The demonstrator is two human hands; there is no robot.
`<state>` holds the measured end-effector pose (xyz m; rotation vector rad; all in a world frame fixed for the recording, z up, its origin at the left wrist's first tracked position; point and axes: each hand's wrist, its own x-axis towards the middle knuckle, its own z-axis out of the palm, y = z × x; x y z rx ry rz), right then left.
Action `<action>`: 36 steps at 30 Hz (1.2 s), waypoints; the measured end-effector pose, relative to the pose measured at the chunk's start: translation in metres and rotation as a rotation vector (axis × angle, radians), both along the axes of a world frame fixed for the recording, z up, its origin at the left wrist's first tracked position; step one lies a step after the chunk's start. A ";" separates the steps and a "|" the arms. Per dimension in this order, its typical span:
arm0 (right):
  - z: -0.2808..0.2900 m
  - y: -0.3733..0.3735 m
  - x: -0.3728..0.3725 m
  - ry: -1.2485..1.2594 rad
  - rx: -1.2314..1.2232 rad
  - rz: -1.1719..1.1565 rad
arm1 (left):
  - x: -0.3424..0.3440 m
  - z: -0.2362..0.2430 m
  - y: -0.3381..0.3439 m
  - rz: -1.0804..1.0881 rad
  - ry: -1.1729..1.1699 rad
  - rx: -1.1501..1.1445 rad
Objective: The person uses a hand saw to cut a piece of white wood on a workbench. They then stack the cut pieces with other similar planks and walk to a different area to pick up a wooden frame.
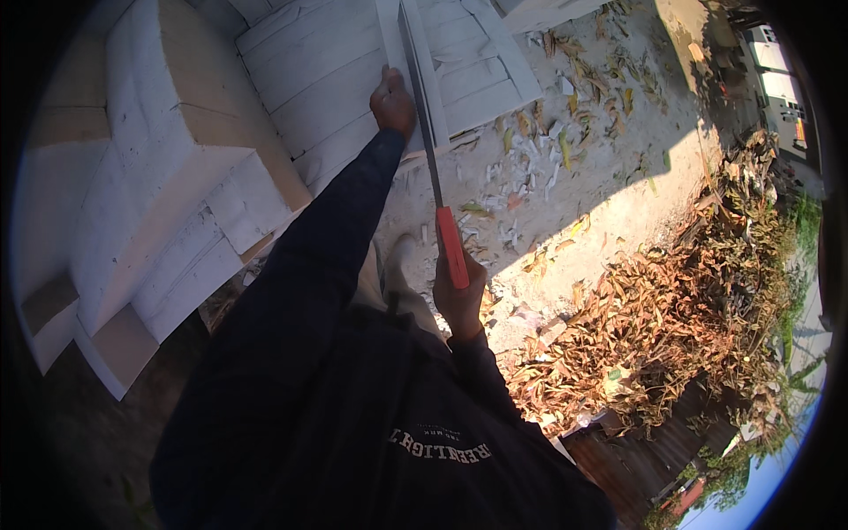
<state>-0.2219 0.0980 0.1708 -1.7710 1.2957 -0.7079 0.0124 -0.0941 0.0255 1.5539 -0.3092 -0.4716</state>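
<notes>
Now your right hand [459, 300] is clenched round the saw's orange handle [452, 247], its blade [422, 106] lying in the cut on the white block [327, 79]. Your left hand [393, 102] presses flat just beside it; I'd keep those fingers clear and stroke straight.

Pale sandy ground [609, 168] carries a stack of white planks [353, 79] and big white blocks [168, 177] at the left, with white chips [521, 190] strewn beside the planks and a heap of dry brown leaves [671, 309] at the right.
</notes>
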 end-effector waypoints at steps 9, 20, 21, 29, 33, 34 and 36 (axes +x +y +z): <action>0.015 0.016 -0.013 0.128 0.101 0.054 | 0.003 0.020 0.004 0.000 -0.024 0.011; -0.004 -0.004 0.000 0.101 0.057 0.054 | 0.005 0.022 0.009 -0.090 0.012 0.072; 0.002 0.006 -0.007 0.119 0.061 0.059 | 0.007 0.019 0.007 -0.092 0.023 0.051; 0.000 -0.022 0.024 0.027 0.034 0.069 | -0.001 0.016 0.007 -0.085 -0.036 0.105; -0.002 -0.005 0.012 0.024 -0.063 0.009 | 0.007 0.022 0.007 -0.101 0.021 0.109; -0.017 0.007 0.001 0.047 -0.210 0.011 | 0.001 0.025 0.008 -0.086 0.023 0.094; -0.021 -0.001 0.007 0.029 -0.220 0.013 | 0.002 0.021 0.006 -0.062 -0.005 0.093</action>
